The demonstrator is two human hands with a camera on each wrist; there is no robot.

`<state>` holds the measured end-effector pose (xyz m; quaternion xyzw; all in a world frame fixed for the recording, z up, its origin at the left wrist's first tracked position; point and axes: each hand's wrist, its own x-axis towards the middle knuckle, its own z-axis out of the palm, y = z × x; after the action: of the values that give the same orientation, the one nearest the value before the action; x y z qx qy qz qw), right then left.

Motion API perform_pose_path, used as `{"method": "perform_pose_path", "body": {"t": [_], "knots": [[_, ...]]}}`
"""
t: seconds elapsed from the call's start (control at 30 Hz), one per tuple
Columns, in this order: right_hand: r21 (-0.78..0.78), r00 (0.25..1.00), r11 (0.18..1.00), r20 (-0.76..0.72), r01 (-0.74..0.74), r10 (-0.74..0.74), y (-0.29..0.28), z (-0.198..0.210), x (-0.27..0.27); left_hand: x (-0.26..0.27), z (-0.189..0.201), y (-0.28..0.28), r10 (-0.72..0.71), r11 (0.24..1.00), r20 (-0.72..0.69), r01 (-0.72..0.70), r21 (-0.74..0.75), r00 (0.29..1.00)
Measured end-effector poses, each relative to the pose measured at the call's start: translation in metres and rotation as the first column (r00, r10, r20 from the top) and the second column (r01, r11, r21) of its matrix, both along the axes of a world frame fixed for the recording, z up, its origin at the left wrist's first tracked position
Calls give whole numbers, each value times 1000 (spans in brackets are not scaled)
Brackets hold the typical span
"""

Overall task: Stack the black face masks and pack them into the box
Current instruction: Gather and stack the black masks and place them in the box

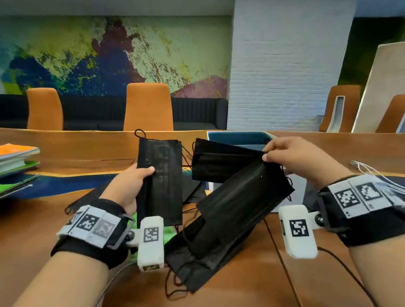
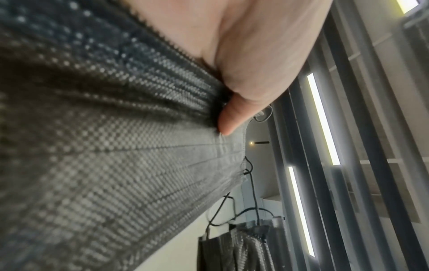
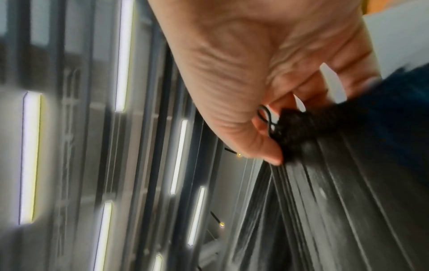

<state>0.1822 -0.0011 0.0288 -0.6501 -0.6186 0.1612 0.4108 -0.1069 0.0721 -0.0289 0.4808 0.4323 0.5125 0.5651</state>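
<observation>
head view first: two hands are up over the wooden table [image 1: 225, 280], each with black masks. left hand [image 1: 128, 186] grips one upright mask [image 1: 159, 178], thumb across its front, the other fingers hidden behind. right hand [image 1: 297, 158] pinches the top corner of a bunch of masks [image 1: 234, 210]; at least two sheets fan out from the pinch, the lower end trailing onto the table, exact count unclear. behind them sits one open blue box [image 1: 238, 139]. two orange chairs [image 1: 146, 104] stand across the table, and a pile of books [image 1: 11, 159] lies at far left. left wrist view: thumb [image 2: 234, 117] pressed into pleated mask fabric [image 2: 116, 146]. right wrist view: fingertips [image 3: 267, 150] closed together on the bunched mask edge [image 3: 299, 132], one ear loop poking out.
</observation>
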Motion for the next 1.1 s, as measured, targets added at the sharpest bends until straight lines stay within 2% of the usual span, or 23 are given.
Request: {"method": "perform_pose_path", "body": {"t": [0.07, 0.13, 0.43, 0.57, 0.67, 0.83, 0.97, 1.1], "knots": [[-66, 977, 998, 213, -3, 17, 1, -3, -1, 0, 0, 0, -5, 1000, -14, 5, 8, 1000], [-147, 940, 989, 336, 1, 49, 4, -8, -4, 1, -1, 0, -6, 1000, -35, 6, 13, 999], [-429, 873, 901, 414, -60, 256, 10, -25, -11, 4, -1, -3, -35, 999, -79, 37, 23, 996], [-462, 870, 884, 401, -77, 286, 10, -30, -14, 5, 0, -4, -53, 998, -82, 56, 26, 995], [-380, 905, 923, 369, -61, 212, 11, -25, -11, 4, 0, -4, -44, 999, -68, 46, 24, 997], [-116, 973, 993, 228, -6, 32, 5, -6, -2, 3, 1, -4, -38, 999, -29, 38, 16, 999], [57, 996, 998, 77, 34, -38, 3, 2, 6, 3, 2, -5, -39, 999, -25, 40, 18, 999], [245, 996, 967, 45, 70, -83, 2, 4, 13, 1, 3, -6, -50, 999, -31, 50, 12, 998]]}}
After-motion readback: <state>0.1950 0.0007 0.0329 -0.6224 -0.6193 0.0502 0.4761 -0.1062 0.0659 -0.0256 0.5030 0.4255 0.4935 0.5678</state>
